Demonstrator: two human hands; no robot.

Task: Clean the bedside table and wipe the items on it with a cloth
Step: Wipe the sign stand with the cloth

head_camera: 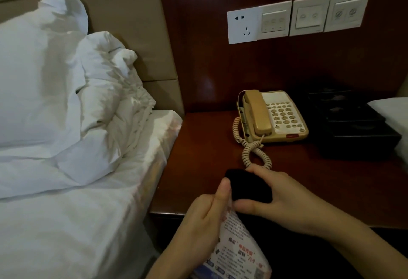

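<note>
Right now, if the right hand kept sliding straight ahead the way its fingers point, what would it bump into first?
The right hand, holding a black cloth, points left and slightly away across the bedside table. Beyond the cloth lies bare wood, then probably the white bed edge. The coiled phone cord sits just beside that line; depth is unclear.

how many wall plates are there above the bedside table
4, in a row on the wood panel above the telephone: a power socket at the left, then three switch plates to its right. None looks hidden.
</note>
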